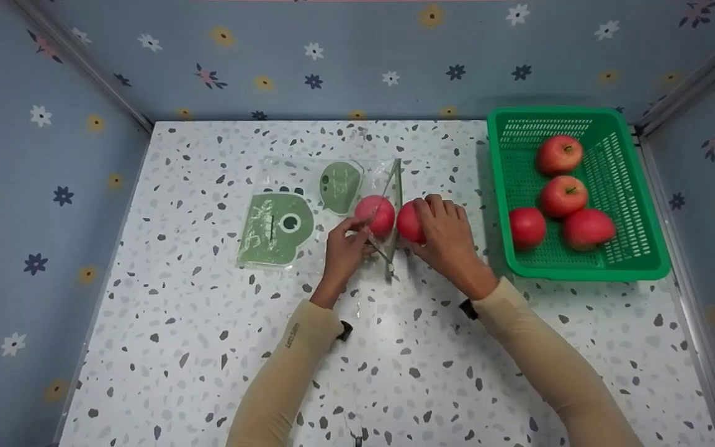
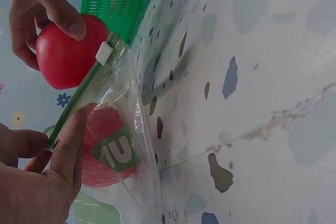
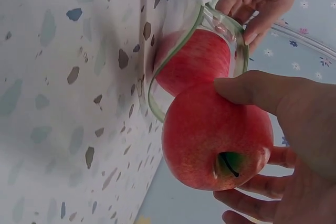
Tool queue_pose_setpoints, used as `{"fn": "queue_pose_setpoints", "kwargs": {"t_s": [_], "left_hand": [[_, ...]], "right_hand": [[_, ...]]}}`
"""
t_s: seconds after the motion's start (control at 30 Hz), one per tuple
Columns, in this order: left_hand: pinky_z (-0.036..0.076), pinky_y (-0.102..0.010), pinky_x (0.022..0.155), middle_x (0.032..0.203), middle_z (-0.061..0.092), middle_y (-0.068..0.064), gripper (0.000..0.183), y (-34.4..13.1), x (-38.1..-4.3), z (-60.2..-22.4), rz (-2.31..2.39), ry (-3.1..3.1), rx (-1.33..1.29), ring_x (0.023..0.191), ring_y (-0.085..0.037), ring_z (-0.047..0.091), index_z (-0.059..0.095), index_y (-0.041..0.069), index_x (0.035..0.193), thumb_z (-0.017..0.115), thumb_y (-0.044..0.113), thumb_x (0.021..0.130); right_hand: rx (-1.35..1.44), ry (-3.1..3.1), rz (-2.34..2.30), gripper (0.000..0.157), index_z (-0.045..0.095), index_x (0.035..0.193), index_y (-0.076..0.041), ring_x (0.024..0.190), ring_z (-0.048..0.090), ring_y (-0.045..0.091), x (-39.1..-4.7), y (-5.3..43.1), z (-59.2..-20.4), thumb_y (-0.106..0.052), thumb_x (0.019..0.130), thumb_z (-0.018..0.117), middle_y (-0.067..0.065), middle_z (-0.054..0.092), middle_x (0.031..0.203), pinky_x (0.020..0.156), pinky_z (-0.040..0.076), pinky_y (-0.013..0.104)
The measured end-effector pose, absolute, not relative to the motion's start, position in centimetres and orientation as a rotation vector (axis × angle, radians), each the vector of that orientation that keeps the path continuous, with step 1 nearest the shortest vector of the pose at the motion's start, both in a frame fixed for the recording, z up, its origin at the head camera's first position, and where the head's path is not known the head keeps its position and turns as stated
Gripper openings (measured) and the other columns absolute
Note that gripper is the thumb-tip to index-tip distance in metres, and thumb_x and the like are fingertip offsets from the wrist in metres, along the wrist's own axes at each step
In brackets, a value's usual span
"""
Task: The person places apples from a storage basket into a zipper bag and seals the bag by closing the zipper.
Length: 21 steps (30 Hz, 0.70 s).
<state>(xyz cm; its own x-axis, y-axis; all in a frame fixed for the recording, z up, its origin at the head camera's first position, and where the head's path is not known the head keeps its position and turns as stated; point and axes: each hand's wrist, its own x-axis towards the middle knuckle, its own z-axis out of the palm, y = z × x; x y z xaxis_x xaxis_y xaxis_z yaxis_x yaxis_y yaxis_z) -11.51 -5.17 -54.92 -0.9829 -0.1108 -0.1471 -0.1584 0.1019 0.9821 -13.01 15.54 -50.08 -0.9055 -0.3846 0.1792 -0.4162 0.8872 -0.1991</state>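
Observation:
A clear zip bag [image 1: 280, 171] with green dinosaur prints lies on the table, its mouth parted toward the right. One red apple [image 1: 375, 216] is inside it, just behind the opening. My left hand [image 1: 345, 245] pinches the green-edged rim of the bag, as the left wrist view shows. In my right hand [image 1: 447, 233] is a second red apple [image 3: 215, 140], gripped between thumb and fingers right at the bag's mouth. A white slider [image 2: 104, 53] sits on the zip edge. In the right wrist view the held apple overlaps the one in the bag.
A green plastic basket [image 1: 581, 273] stands at the table's right side with several red apples [image 1: 560, 154] in it. The speckled white table [image 1: 196, 372] is bordered by flowered blue walls [image 1: 357, 56] at the back and both sides.

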Motion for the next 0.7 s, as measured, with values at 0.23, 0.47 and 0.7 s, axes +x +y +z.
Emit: {"fn": "queue_pose_setpoints", "kwargs": {"t_s": [0.23,0.47,0.7], "left_hand": [[0.068,-0.041,0.075,0.106,0.063,-0.015,0.021,-5.0,-11.5,-54.8,2.113,2.229,-0.298,0.087,-0.024,0.074,0.07,-0.005,0.122,0.062,0.002,0.104],[0.068,-0.046,0.076,0.105,0.061,-0.013,0.021,-5.0,-11.4,-54.6,2.144,2.196,-0.258,0.084,-0.02,0.073,0.071,-0.004,0.122,0.061,0.002,0.105],[0.067,-0.033,0.068,0.104,0.063,-0.014,0.019,-5.2,-11.2,-54.6,2.155,2.207,-0.199,0.086,-0.025,0.075,0.071,-0.006,0.12,0.061,0.001,0.105]], "right_hand": [[0.629,-2.944,0.347,0.075,0.055,0.138,-0.005,0.119,0.057,0.042,-13.2,14.6,-50.6,-0.027,0.079,0.095,0.021,0.058,0.131,0.101,0.052,0.057],[0.648,-2.944,0.339,0.071,0.056,0.138,-0.004,0.117,0.058,0.041,-13.1,14.1,-50.8,-0.028,0.082,0.092,0.021,0.058,0.13,0.101,0.053,0.056],[0.641,-2.944,0.352,0.068,0.057,0.138,-0.003,0.113,0.06,0.042,-13.1,13.7,-50.9,-0.027,0.083,0.09,0.021,0.059,0.129,0.097,0.054,0.056]]}}
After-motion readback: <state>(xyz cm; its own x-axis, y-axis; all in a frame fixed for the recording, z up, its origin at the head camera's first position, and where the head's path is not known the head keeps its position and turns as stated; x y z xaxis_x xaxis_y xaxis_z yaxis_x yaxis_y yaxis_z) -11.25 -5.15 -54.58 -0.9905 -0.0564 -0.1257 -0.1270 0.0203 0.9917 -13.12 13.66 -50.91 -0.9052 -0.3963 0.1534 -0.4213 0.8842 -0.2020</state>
